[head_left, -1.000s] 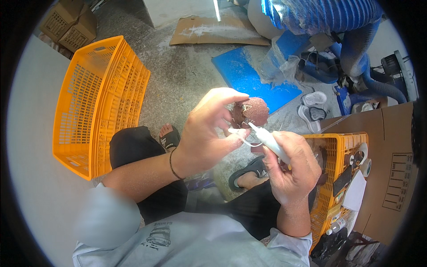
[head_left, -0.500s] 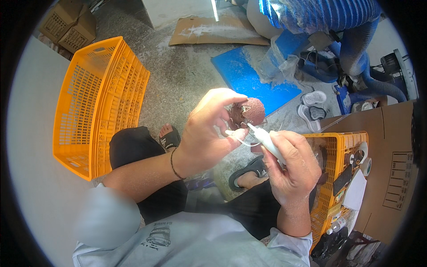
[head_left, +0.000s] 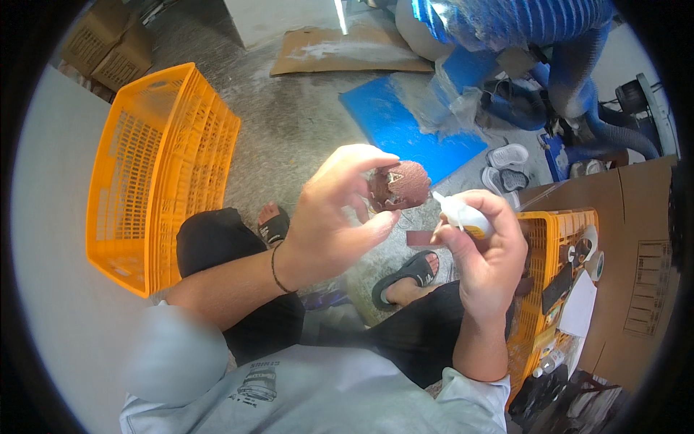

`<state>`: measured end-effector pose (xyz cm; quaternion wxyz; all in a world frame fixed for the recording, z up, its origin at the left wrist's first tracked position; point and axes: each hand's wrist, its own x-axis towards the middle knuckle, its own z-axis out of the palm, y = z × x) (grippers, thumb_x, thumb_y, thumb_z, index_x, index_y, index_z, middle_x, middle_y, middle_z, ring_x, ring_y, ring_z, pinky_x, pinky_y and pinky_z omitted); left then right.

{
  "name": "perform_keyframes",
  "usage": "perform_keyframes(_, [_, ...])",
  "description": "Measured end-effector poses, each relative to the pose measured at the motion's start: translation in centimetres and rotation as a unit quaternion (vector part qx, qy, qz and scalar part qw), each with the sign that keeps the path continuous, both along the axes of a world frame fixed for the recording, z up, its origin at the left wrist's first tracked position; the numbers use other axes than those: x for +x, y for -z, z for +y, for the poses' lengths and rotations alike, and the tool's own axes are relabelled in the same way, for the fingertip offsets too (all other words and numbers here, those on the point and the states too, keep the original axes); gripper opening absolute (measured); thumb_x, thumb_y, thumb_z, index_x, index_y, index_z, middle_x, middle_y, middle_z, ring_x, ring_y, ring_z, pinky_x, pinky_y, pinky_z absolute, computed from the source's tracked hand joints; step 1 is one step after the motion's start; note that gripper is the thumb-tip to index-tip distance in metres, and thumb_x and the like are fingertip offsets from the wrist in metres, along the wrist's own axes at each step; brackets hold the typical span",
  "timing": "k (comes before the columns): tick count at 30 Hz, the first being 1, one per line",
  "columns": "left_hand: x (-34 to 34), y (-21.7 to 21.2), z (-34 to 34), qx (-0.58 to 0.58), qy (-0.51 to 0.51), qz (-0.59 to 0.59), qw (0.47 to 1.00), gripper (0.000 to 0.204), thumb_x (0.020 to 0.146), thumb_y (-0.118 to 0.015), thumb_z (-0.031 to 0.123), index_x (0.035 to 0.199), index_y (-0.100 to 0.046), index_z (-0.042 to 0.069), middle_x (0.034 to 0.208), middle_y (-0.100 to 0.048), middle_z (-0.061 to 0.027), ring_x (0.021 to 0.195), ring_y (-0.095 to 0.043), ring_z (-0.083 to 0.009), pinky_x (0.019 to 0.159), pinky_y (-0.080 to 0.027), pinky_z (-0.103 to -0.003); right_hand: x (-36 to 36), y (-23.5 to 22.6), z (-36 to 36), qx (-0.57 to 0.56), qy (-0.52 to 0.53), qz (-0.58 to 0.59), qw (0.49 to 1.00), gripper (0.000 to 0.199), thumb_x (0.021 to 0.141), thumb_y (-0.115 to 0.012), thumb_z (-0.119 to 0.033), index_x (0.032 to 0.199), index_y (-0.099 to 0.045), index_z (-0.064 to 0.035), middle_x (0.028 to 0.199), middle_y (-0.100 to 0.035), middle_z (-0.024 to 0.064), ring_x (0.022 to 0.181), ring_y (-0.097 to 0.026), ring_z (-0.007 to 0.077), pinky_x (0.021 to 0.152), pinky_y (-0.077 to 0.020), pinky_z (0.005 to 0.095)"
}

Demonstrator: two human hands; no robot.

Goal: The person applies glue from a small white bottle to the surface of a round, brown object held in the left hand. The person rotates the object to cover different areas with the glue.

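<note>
Between the thumb and fingers of my left hand [head_left: 336, 213] is a rounded, reddish-brown piece [head_left: 408, 184] with a grainy outside. A jagged opening on its left side shows a darker hollow. My right hand [head_left: 488, 249] is closed around a small white squeeze bottle [head_left: 463, 215], which looks like a glue bottle with a narrow nozzle. The nozzle points up and left, just right of the brown piece and apart from it. A flat reddish-brown strip [head_left: 421, 238] shows beside my right fingertips; whether they touch it I cannot tell.
Stacked yellow crates [head_left: 155, 173] stand at the left. Another yellow crate [head_left: 538, 318] at the right bears tape rolls and small items, beside a large cardboard sheet [head_left: 629, 239]. A blue board [head_left: 412, 130], sneakers [head_left: 508, 155] and blue hoses [head_left: 575, 79] lie ahead.
My right hand has drawn the bottle to the right, away from the brown piece its nozzle was at, and turned it. The left hand keeps its hold, nearly in place.
</note>
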<state>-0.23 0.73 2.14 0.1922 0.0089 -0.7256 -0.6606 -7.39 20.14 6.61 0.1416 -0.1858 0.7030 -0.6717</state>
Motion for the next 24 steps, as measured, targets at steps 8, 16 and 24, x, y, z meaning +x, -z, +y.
perform_keyframes(8, [0.3, -0.2, 0.7, 0.054, 0.071, 0.035, 0.995, 0.054, 0.081, -0.072, -0.005, 0.133, -0.058, 0.0, 0.124, -0.058, -0.012, 0.098, -0.066, -0.0143, 0.081, -0.056, -0.028, -1.4, 2.4, -0.9, -0.062, -0.097, 0.051, 0.992, 0.036, 0.076, -0.086, -0.001, 0.083, -0.052, -0.0081, 0.137, -0.06, 0.0239, 0.118, -0.062, 0.0228, 0.101, -0.0498, 0.0369])
perform_keyframes(16, [0.9, -1.5, 0.5, 0.121, 0.129, -0.051, 0.983, 0.062, 0.09, -0.064, -0.008, 0.149, -0.044, -0.006, 0.126, -0.06, -0.0104, 0.103, -0.06, -0.0096, 0.097, -0.048, -0.026, -1.1, 2.0, -1.1, -0.079, -0.084, 0.046, 0.992, 0.035, 0.078, -0.086, -0.003, 0.083, -0.052, -0.0089, 0.133, -0.062, 0.024, 0.116, -0.063, 0.0217, 0.1, -0.0504, 0.0369])
perform_keyframes(24, [0.8, -1.1, 0.3, 0.065, 0.123, -0.008, 0.99, 0.058, 0.091, -0.064, -0.009, 0.146, -0.047, -0.006, 0.132, -0.057, -0.0114, 0.113, -0.06, -0.012, 0.098, -0.049, -0.027, -1.0, 2.0, -1.1, -0.065, -0.068, 0.069, 0.993, 0.031, 0.076, -0.083, -0.001, 0.078, -0.053, -0.007, 0.129, -0.065, 0.016, 0.102, -0.061, 0.0144, 0.086, -0.0489, 0.029])
